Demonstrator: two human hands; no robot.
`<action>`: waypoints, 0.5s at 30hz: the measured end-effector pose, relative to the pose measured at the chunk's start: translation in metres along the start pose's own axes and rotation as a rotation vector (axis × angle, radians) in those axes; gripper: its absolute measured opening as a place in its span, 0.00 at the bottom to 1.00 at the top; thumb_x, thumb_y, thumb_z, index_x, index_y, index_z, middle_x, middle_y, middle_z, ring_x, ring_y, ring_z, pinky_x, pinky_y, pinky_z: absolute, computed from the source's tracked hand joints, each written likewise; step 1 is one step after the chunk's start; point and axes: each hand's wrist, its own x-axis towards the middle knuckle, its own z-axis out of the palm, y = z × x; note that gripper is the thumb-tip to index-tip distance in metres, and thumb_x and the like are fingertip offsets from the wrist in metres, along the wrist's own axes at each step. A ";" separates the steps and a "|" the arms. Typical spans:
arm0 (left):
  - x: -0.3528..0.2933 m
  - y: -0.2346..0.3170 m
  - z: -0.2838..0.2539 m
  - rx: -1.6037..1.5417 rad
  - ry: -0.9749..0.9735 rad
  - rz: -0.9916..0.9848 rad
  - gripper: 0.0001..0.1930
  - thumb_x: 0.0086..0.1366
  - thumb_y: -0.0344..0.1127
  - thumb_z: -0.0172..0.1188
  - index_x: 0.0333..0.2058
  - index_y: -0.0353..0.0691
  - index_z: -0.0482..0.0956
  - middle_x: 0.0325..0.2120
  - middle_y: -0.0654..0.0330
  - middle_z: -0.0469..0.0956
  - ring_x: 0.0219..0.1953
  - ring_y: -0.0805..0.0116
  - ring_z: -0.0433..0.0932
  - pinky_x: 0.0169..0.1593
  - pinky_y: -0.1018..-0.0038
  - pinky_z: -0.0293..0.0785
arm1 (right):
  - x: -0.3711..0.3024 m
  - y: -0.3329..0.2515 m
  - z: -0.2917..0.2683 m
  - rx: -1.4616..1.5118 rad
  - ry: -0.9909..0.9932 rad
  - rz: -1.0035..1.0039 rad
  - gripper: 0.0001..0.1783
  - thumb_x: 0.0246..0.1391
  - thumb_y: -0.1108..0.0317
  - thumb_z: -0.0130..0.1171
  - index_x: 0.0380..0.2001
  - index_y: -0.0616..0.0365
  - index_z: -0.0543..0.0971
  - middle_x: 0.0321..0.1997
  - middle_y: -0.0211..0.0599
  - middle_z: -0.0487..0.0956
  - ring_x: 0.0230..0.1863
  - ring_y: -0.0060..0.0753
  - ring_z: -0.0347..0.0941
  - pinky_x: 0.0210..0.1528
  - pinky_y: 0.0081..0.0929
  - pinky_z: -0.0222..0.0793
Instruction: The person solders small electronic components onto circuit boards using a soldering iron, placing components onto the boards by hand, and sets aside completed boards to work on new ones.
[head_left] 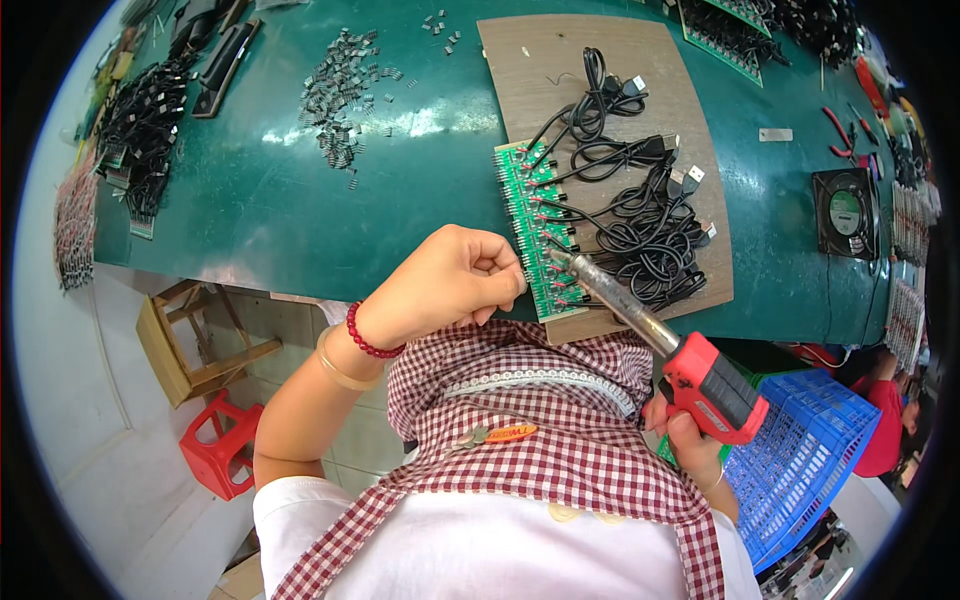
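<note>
A green circuit board strip with rows of pins lies on a brown wooden board. Black USB cables, bundled in loops, run from it to the right. My left hand is closed in a pinch at the strip's left edge, near its lower end; whatever sits between the fingertips is hidden. A red and black soldering iron is gripped by my right hand, partly covered by the handle. The iron's metal tip points up and left, over the strip near the soldered wire ends.
Small dark components lie heaped on the green table. More black cables are piled at the left. A black fan and red-handled pliers are at the right. Below stand a blue crate and red stool.
</note>
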 end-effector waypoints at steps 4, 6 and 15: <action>0.002 0.000 0.000 -0.002 -0.013 0.022 0.06 0.57 0.29 0.57 0.23 0.34 0.74 0.17 0.67 0.72 0.16 0.83 0.66 0.19 0.85 0.60 | -0.005 0.009 -0.002 -0.083 -0.026 0.053 0.14 0.46 0.58 0.61 0.28 0.59 0.78 0.28 0.38 0.75 0.26 0.34 0.70 0.26 0.28 0.63; 0.003 0.001 0.000 -0.007 -0.022 0.016 0.07 0.57 0.29 0.57 0.22 0.34 0.73 0.17 0.67 0.72 0.16 0.83 0.66 0.19 0.84 0.60 | -0.006 0.011 -0.001 -0.072 -0.032 0.055 0.14 0.46 0.58 0.62 0.29 0.59 0.78 0.29 0.38 0.75 0.26 0.34 0.71 0.26 0.28 0.63; 0.004 0.004 0.000 -0.005 0.001 -0.014 0.06 0.53 0.28 0.57 0.19 0.35 0.72 0.15 0.66 0.72 0.15 0.83 0.65 0.19 0.84 0.58 | -0.003 0.010 0.001 -0.153 -0.060 0.048 0.10 0.42 0.61 0.62 0.24 0.56 0.77 0.26 0.34 0.74 0.23 0.31 0.70 0.24 0.27 0.62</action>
